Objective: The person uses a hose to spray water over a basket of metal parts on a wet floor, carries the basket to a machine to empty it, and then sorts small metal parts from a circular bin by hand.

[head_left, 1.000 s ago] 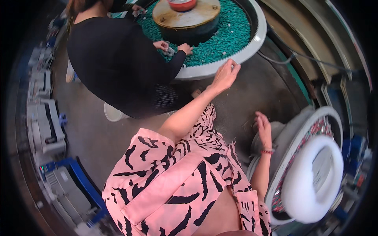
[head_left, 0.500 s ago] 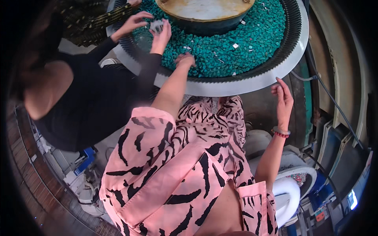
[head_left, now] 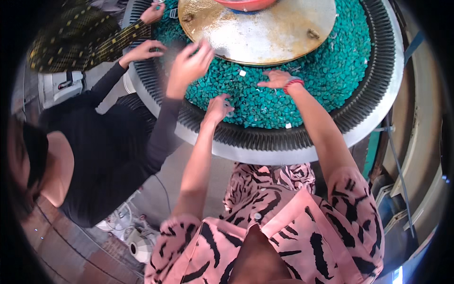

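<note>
Head view: I watch the left hand [head_left: 218, 109] at the green pebbles [head_left: 265, 111] that fill the ring-shaped tub [head_left: 255, 156], its fingers partly curled; I cannot tell whether they hold anything. The right hand [head_left: 278, 79], a red bracelet [head_left: 293, 84] at its wrist, reaches farther in, its fingers loosely spread over the pebbles, near a white square piece [head_left: 242, 73] to its left. Another white piece [head_left: 288, 126] lies by the ribbed near wall. A round metal lid [head_left: 257, 40] covers the middle, bearing a red basin [head_left: 246, 4]. At my left, a co-worker's blurred hand [head_left: 190, 67] is raised beside the lid.
</note>
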`<action>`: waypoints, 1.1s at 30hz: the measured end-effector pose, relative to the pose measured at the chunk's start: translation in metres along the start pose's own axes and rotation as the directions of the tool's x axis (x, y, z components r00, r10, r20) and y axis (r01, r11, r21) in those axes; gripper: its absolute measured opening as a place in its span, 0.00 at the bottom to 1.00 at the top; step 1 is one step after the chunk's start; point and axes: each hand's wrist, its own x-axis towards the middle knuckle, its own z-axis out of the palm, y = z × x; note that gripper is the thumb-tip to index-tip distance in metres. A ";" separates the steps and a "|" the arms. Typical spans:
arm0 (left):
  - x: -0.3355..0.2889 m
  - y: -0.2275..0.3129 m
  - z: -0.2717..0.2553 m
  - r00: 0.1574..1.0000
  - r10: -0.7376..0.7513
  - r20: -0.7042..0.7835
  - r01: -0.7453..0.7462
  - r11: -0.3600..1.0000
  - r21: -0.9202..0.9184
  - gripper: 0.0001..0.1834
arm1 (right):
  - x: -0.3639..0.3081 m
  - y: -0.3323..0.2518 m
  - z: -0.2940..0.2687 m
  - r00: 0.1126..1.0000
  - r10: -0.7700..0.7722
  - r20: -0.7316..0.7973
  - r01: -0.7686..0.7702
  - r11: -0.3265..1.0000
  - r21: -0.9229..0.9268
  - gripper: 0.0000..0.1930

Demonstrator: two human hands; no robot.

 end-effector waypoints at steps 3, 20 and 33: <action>-0.017 -0.005 0.023 0.994 0.098 0.048 -0.072 0.917 -0.393 0.17 | 0.023 -0.001 0.026 0.937 0.096 0.336 -0.071 0.994 -0.085 0.43; 0.014 0.071 0.127 0.978 0.058 0.200 -0.164 0.806 0.569 0.38 | -0.059 0.039 -0.003 0.759 -0.059 0.649 -0.358 0.794 0.491 0.40; 0.061 0.073 0.159 0.878 0.384 0.287 -0.473 0.787 0.395 0.30 | -0.104 0.083 -0.037 0.669 -0.156 0.727 -0.479 0.657 0.582 0.39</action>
